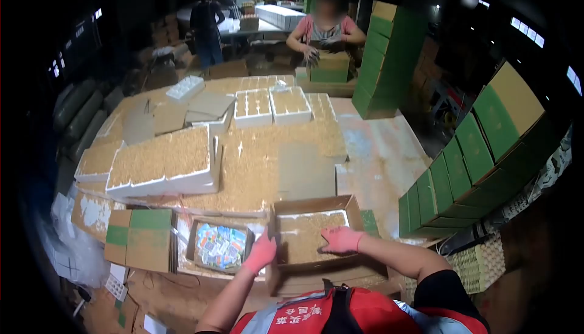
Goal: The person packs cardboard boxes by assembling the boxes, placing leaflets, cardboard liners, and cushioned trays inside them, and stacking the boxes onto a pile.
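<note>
A cardboard box point(353, 205) stands in front of me with its top side open. Inside it lies a white foam tray point(288, 217) covered with loose tan, husk-like material point(304, 237). My left hand point(263, 252), in a pink glove, grips the box's left wall. My right hand point(342, 240), also pink-gloved, reaches over the right side and lies with its fingers on the tan filling; nothing shows in it. Left of my left hand is a small carton point(193, 246) of blue, white and green printed packets point(220, 246).
Folded green-and-brown cartons point(149, 237) stand at the left. Foam trays point(164, 162) of tan filling and a cardboard sheet point(307, 170) lie beyond the box. Green boxes point(453, 158) are stacked at right. Across the table, a gloved person point(328, 33) handles a green box point(328, 66).
</note>
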The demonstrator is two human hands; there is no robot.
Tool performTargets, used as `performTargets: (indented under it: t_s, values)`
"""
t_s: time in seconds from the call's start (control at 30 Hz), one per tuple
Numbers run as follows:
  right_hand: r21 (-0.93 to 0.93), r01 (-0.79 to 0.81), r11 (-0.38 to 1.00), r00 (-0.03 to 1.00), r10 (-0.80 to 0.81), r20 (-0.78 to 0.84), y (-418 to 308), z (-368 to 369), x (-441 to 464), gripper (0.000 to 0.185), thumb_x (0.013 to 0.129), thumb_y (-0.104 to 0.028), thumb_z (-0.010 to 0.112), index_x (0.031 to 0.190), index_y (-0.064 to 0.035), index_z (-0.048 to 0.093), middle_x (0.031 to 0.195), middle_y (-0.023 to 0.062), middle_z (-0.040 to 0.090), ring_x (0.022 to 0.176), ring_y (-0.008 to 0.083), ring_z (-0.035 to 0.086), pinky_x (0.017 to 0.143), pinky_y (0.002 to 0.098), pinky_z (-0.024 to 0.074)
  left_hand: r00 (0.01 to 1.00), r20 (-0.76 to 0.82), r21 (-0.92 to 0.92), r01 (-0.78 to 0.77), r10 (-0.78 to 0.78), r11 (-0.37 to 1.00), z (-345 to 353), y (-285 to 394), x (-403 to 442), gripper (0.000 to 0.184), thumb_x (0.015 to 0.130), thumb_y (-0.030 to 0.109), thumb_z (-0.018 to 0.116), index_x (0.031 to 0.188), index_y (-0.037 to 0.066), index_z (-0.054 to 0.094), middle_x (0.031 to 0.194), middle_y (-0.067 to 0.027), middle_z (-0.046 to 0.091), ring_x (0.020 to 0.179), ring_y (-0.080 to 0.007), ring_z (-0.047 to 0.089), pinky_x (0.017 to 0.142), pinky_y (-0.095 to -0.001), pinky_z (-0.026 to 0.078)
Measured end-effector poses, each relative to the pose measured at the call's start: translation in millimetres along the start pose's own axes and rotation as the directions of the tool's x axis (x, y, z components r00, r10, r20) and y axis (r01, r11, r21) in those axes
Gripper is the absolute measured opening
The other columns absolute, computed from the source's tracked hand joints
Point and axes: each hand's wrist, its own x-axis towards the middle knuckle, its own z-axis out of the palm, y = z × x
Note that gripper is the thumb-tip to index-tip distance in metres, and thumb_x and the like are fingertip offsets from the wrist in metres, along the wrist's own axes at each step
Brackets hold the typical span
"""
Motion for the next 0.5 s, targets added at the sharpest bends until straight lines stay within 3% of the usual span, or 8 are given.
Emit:
performTargets:
  t_s: [0.1, 0.13, 0.17, 0.27, 0.3, 0.37, 0.43, 0.5]
  values:
    - [0.271, -0.042, 0.962, 0.999, 0.042, 0.005, -25, -118, -18, 0.060, 0.086, -0.047, 0.060, 0.126, -0.0026, 0.049, 0.114, 0.0235, 0.060, 0.108, 0.0364, 0.059, 0.093, 0.0403, 0.0472, 0.997, 0.060, -0.105, -0.049, 0.056, 0.993, -28, 25, -8, 0.047, 0.093, 0.017, 0.044, 0.137, 0.000, 0.041, 0.121, -0.0287, 0.058, 0.115, -0.0437, 0.054, 0.098, -0.0456, 0.043]
    - [0.382, -0.006, 0.924, 0.946, 0.129, -0.298, -9, -128, -13, 0.054, 0.086, -0.040, 0.062, 0.124, -0.0019, 0.052, 0.114, 0.0220, 0.062, 0.108, 0.0363, 0.059, 0.094, 0.0406, 0.0467, 0.998, 0.028, -0.119, -0.057, 0.061, 0.991, -32, 27, -19, 0.047, 0.093, 0.016, 0.045, 0.137, 0.001, 0.041, 0.121, -0.0279, 0.058, 0.115, -0.0430, 0.054, 0.098, -0.0453, 0.043]
    - [0.451, 0.066, 0.890, 0.792, 0.228, -0.566, 20, -139, -8, 0.048, 0.085, -0.032, 0.063, 0.121, -0.0013, 0.055, 0.114, 0.0204, 0.063, 0.108, 0.0363, 0.060, 0.095, 0.0409, 0.0462, 0.997, -0.016, -0.147, -0.082, 0.080, 0.986, -29, 24, -24, 0.047, 0.092, 0.016, 0.045, 0.137, 0.002, 0.042, 0.120, -0.0270, 0.059, 0.114, -0.0422, 0.055, 0.098, -0.0450, 0.044]
    - [0.634, -0.098, 0.767, 0.528, 0.580, -0.621, 147, -113, 57, 0.050, 0.082, -0.028, 0.068, 0.122, -0.0017, 0.055, 0.115, 0.0182, 0.064, 0.112, 0.0359, 0.058, 0.095, 0.0409, 0.0464, 0.994, -0.112, -0.145, -0.029, 0.013, 0.989, -17, 18, -30, 0.050, 0.092, 0.017, 0.047, 0.138, -0.002, 0.041, 0.122, -0.0272, 0.059, 0.116, -0.0418, 0.055, 0.100, -0.0438, 0.043]
    - [0.731, -0.146, 0.666, 0.572, 0.660, -0.487, 201, -62, 101, 0.056, 0.077, -0.031, 0.073, 0.122, -0.0024, 0.056, 0.117, 0.0184, 0.063, 0.116, 0.0339, 0.057, 0.095, 0.0409, 0.0470, 0.991, -0.092, -0.108, 0.084, -0.094, 0.991, -24, 48, -40, 0.051, 0.092, 0.017, 0.048, 0.138, -0.004, 0.040, 0.122, -0.0277, 0.058, 0.117, -0.0418, 0.054, 0.101, -0.0435, 0.043]
    - [0.966, -0.254, 0.038, 0.798, 0.572, 0.187, 156, -71, 105, 0.061, 0.073, -0.032, 0.077, 0.122, -0.0025, 0.056, 0.115, 0.0206, 0.064, 0.115, 0.0325, 0.058, 0.094, 0.0400, 0.0483, 0.933, -0.202, 0.143, 0.330, -0.299, 0.933, -7, 56, -47, 0.052, 0.092, 0.019, 0.049, 0.138, -0.004, 0.041, 0.124, -0.0282, 0.057, 0.119, -0.0415, 0.053, 0.103, -0.0425, 0.041]
    - [0.770, 0.074, 0.634, 0.741, 0.483, -0.468, 168, -47, 186, 0.061, 0.073, -0.028, 0.077, 0.124, -0.0033, 0.055, 0.117, 0.0191, 0.064, 0.112, 0.0314, 0.060, 0.094, 0.0389, 0.0488, 0.923, -0.336, 0.222, 0.268, -0.185, 0.937, 10, 29, -49, 0.052, 0.092, 0.021, 0.050, 0.139, 0.001, 0.041, 0.127, -0.0269, 0.056, 0.120, -0.0417, 0.052, 0.103, -0.0432, 0.041]
    - [0.623, 0.133, 0.771, 0.701, 0.371, -0.609, 114, -135, 196, 0.057, 0.077, -0.022, 0.069, 0.129, -0.0022, 0.053, 0.119, 0.0202, 0.063, 0.113, 0.0349, 0.060, 0.096, 0.0392, 0.0481, 0.940, -0.301, -0.056, 0.148, -0.158, 0.987, 10, 31, -47, 0.052, 0.093, 0.023, 0.051, 0.140, 0.003, 0.042, 0.129, -0.0258, 0.055, 0.122, -0.0419, 0.050, 0.103, -0.0437, 0.040]
